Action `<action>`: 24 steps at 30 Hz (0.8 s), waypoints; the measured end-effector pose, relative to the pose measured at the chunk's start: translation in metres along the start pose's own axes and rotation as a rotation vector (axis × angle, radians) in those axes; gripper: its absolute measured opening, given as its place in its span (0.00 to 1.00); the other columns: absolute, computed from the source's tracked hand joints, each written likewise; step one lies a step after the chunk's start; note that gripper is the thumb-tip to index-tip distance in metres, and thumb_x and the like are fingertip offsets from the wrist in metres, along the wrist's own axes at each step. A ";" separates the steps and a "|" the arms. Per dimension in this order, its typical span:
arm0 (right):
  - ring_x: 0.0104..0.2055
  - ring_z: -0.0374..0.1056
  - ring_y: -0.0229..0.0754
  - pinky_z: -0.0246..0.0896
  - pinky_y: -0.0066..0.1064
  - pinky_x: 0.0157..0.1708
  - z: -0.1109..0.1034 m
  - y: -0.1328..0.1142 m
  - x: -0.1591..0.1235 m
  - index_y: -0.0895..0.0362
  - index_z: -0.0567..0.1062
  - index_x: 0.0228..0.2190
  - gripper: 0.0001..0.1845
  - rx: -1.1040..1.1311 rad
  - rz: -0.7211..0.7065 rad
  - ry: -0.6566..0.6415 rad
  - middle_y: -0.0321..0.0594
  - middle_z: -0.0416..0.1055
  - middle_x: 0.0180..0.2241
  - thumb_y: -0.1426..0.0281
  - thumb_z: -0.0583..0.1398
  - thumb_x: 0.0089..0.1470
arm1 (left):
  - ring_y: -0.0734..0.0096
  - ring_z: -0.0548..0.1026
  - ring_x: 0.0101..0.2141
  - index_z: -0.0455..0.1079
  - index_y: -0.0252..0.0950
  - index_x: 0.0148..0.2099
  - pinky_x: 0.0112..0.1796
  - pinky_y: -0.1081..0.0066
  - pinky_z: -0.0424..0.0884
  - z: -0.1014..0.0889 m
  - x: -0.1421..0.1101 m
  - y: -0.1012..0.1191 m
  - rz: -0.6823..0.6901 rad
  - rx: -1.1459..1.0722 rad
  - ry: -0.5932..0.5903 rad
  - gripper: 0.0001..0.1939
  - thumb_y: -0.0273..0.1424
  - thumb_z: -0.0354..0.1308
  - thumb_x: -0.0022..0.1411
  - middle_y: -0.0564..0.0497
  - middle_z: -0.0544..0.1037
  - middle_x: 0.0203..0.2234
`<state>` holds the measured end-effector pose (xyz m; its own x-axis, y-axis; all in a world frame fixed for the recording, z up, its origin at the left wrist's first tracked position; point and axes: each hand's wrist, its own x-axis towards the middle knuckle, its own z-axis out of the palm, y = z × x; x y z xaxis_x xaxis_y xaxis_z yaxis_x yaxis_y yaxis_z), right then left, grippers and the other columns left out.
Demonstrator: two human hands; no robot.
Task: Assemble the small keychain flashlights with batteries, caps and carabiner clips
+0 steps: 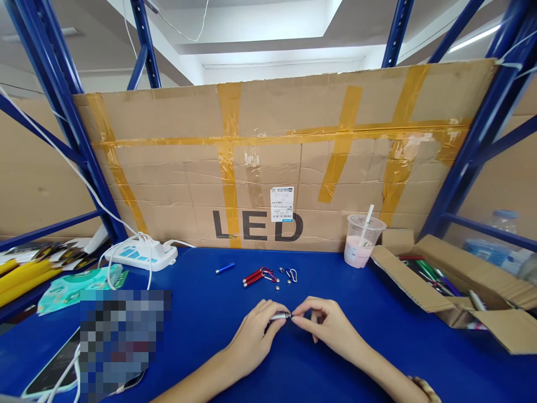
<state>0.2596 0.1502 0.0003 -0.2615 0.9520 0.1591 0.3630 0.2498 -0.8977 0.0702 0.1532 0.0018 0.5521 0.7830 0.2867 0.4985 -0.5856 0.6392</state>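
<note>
A small silver metal tube (278, 316), shaped like a mini flashlight body, lies between the thumb and fingers of my left hand (255, 330). From the other side, my right hand (329, 324) pinches at the tube's dark tip; what sits between those fingertips is too small to make out. Just beyond my hands are red metal tubes (253, 277) with a red carabiner clip (268, 273). A silver carabiner clip (292, 274) rests to their right, among several tiny round metal pieces (277, 288). Farther left lies a blue metal tube (225, 268).
An open cardboard box (428, 296) of pens stands right, beside a plastic cup (363, 240) with a straw and pink drink. On the left are a power strip (142, 254), a green packet (75, 285), cables and a phone (52, 364). A tall cardboard sheet (188, 184) closes the back.
</note>
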 end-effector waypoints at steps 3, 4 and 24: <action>0.16 0.62 0.29 0.54 0.22 0.17 0.001 -0.001 -0.001 0.59 0.75 0.27 0.17 -0.009 0.005 0.002 0.38 0.70 0.29 0.56 0.60 0.45 | 0.74 0.69 0.39 0.65 0.40 0.42 0.48 0.71 0.61 0.001 -0.001 0.001 -0.003 0.006 0.005 0.10 0.31 0.43 0.65 0.55 0.73 0.37; 0.16 0.62 0.29 0.54 0.22 0.17 0.001 -0.001 -0.001 0.59 0.75 0.27 0.18 -0.013 0.002 0.006 0.38 0.70 0.29 0.56 0.60 0.45 | 0.74 0.69 0.39 0.65 0.40 0.42 0.47 0.71 0.61 0.002 -0.001 0.001 -0.002 0.009 0.007 0.10 0.31 0.43 0.65 0.55 0.72 0.37; 0.16 0.62 0.29 0.53 0.22 0.18 -0.001 0.003 0.001 0.59 0.76 0.26 0.18 -0.069 0.007 -0.020 0.37 0.69 0.26 0.56 0.60 0.46 | 0.72 0.69 0.40 0.65 0.40 0.42 0.46 0.71 0.63 -0.001 -0.002 0.002 -0.041 -0.085 0.000 0.09 0.31 0.44 0.64 0.54 0.73 0.37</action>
<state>0.2615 0.1520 -0.0016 -0.2764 0.9501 0.1444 0.4254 0.2557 -0.8681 0.0695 0.1510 0.0030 0.5323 0.8059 0.2591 0.4618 -0.5329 0.7090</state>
